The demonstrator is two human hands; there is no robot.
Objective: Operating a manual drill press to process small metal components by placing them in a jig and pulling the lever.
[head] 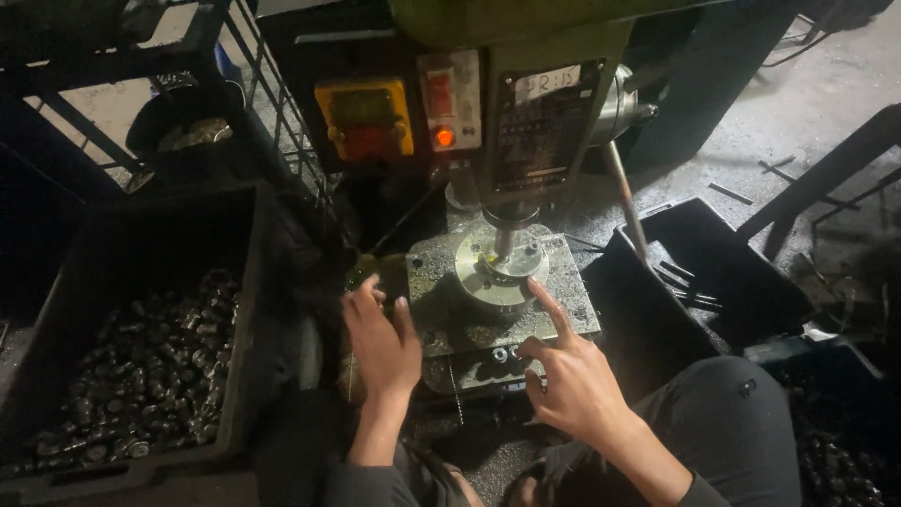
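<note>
Just then, the right hand (572, 380) reached its open forefinger to the round metal fixture (496, 272) on the drill press table (572, 310), while the left hand (383, 343), fingers loosely apart and empty, rested at the table's left edge.

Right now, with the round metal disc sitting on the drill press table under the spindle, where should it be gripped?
Probably by the rim of the round metal disc, from the near side, where the right hand already points at its edge. The spindle stands over its centre, blocking a top grip. The left hand rests beside the table.

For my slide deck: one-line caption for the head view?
Right hand points at round fixture under drill press; left hand rests beside.
</note>
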